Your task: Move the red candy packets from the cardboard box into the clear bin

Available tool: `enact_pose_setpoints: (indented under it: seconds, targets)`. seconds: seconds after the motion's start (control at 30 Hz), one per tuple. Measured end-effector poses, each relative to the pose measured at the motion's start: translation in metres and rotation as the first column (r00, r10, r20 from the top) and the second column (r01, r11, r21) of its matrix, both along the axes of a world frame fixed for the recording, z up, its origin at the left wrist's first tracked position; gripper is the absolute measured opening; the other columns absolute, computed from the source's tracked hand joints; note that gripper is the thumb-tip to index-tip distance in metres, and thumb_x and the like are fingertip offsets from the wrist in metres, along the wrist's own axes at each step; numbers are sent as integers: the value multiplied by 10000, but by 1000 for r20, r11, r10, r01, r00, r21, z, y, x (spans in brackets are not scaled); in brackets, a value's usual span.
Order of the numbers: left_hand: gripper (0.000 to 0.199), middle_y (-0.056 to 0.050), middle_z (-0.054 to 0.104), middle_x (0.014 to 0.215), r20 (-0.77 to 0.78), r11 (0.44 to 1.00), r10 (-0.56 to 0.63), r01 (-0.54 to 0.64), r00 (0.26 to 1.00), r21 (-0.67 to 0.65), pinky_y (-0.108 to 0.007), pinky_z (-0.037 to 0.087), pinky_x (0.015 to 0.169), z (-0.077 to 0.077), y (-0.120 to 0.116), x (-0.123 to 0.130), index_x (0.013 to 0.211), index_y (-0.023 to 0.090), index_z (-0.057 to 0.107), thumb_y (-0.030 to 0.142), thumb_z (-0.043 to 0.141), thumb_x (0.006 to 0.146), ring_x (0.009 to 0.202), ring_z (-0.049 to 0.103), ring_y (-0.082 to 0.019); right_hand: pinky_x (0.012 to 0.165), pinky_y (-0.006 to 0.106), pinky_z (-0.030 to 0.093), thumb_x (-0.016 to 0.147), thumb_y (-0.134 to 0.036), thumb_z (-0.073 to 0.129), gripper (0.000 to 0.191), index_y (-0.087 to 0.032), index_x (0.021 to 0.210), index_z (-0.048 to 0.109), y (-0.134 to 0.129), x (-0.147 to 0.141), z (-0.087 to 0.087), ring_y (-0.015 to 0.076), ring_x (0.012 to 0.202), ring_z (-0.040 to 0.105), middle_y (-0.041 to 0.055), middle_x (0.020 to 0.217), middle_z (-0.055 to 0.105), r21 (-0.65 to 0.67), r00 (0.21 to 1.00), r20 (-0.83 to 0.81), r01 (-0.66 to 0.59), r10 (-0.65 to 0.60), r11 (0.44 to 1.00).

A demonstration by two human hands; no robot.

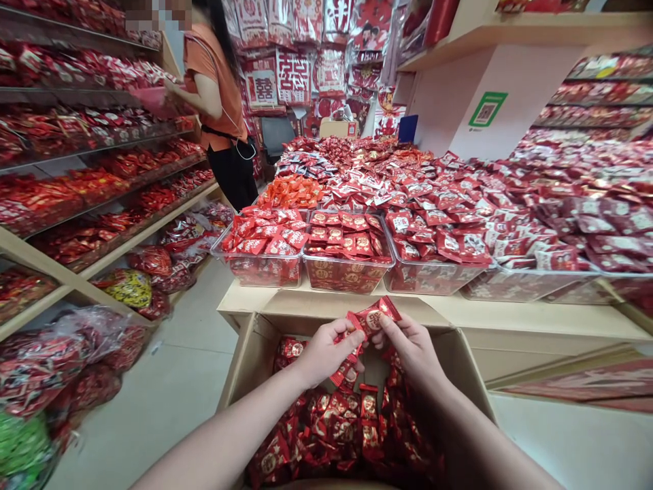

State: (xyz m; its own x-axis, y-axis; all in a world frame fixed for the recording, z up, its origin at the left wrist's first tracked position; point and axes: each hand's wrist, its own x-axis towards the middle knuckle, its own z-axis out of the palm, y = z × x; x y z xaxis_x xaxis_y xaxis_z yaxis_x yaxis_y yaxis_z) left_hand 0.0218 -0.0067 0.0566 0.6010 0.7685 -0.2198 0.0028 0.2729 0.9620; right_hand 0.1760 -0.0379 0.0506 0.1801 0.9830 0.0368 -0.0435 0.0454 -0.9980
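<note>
Above an open cardboard box point(243, 361), my left hand point(324, 355) is closed around several red-and-gold wrapped candies, their ends showing past the fingers. My right hand point(415, 347) pinches one red candy packet point(374, 317) with a round gold print, thumb on top. That packet reaches across to the left hand's fingertips. Many similar wrapped candies point(334, 418) lie loose in the box below. In front of the hands stands a clear plastic bin point(349, 269) filled with neat rows of like packets.
More clear bins point(262, 269) of red packets cover the wooden display counter point(520, 316). Shelves point(102, 262) of candies run along the left, with bagged candies point(45, 361) on the floor. A person in an orange shirt point(224, 88) stands beside them holding a pink basket point(153, 100).
</note>
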Motion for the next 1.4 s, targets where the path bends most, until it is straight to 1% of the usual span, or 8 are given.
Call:
enact_pose_setpoints:
  seconds: [0.1, 0.33, 0.7, 0.83, 0.97, 1.17, 1.3, 1.4]
  targets:
    - [306, 1, 537, 733, -8, 1000, -16, 16, 1000, 13, -188, 450, 390, -2, -2, 1, 926, 169, 505, 431, 459, 774, 499, 575, -102, 512, 227, 429, 776, -392, 486, 271, -157, 666, 563, 1, -1, -2, 105, 500, 526, 3, 546, 586, -16, 996, -57, -69, 68, 998]
    - [296, -6, 535, 731, -136, 984, -92, 111, 987, 143, -199, 448, 432, 0, -3, -3, 823, 143, 524, 420, 423, 788, 546, 563, -109, 500, 232, 444, 699, -361, 595, 240, -178, 848, 553, 2, 3, -1, 111, 557, 505, 2, 700, 578, -34, 995, -38, -99, 98, 995]
    - [297, -24, 543, 760, -128, 975, -132, 152, 983, 160, -197, 431, 456, 5, -3, -7, 806, 127, 546, 395, 418, 794, 591, 569, -118, 520, 210, 383, 709, -331, 595, 190, -169, 679, 500, -2, 5, 1, 83, 526, 454, -32, 596, 521, -8, 981, -146, -131, 128, 991]
    - [319, -27, 555, 758, -157, 964, -127, 160, 979, 214, -194, 410, 445, 6, -4, -7, 864, 133, 555, 406, 405, 800, 563, 555, -111, 483, 211, 387, 723, -380, 556, 227, -164, 658, 534, -1, 7, 3, 95, 507, 460, -24, 562, 521, -22, 993, 8, -117, 117, 993]
    - [332, -30, 570, 744, -152, 965, -37, 75, 988, 252, -195, 416, 469, 6, -1, -6, 854, 140, 560, 430, 410, 793, 593, 540, -117, 507, 222, 416, 755, -405, 498, 255, -164, 702, 563, -2, 6, 4, 111, 541, 484, -9, 609, 535, -23, 965, 192, -177, 178, 984]
    - [373, -22, 544, 670, -170, 973, -17, 55, 985, 223, -217, 433, 442, 5, 4, -7, 835, 143, 540, 466, 355, 806, 577, 521, -131, 477, 202, 383, 803, -390, 426, 259, -173, 685, 505, -2, 6, 4, 90, 496, 447, -33, 582, 453, -22, 947, 269, -177, 176, 984]
    - [342, -12, 515, 683, -163, 947, 27, 27, 986, 319, -216, 431, 505, 7, 4, -6, 820, 147, 550, 430, 358, 818, 600, 491, -117, 510, 202, 341, 799, -363, 440, 275, -164, 622, 505, -5, 4, 7, 93, 539, 398, -29, 571, 416, 69, 931, 360, -96, 65, 993]
    - [308, 4, 481, 663, -142, 885, 103, -25, 984, 466, -224, 415, 618, 11, 3, -4, 744, 148, 542, 380, 360, 832, 641, 455, -110, 494, 205, 316, 790, -366, 450, 297, -160, 581, 493, -6, -1, 10, 93, 526, 363, -28, 550, 394, 110, 945, 324, 1, -36, 994]
